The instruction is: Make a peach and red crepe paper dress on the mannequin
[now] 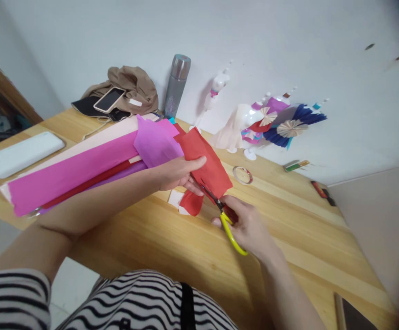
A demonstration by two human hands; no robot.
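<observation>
My left hand [182,174] pinches a red sheet of crepe-like paper [208,160] near its lower left edge, thumb on top and fingers below. In my right hand [245,224] is a pair of scissors [232,231] with yellow handles, its blades at the lower edge of the red sheet close to my left fingers. Part of the blades is hidden by the paper. Just under the hands, a small red piece [191,203] lies over a white piece [175,198] on the table.
Magenta paper [75,172] and a purple sheet [158,142] lie at the left. A flask [177,87], a phone [110,99] on brown cloth [132,87], and small dress forms [249,117] line the wall. A tape roll [242,175] rests on the wooden table [288,220].
</observation>
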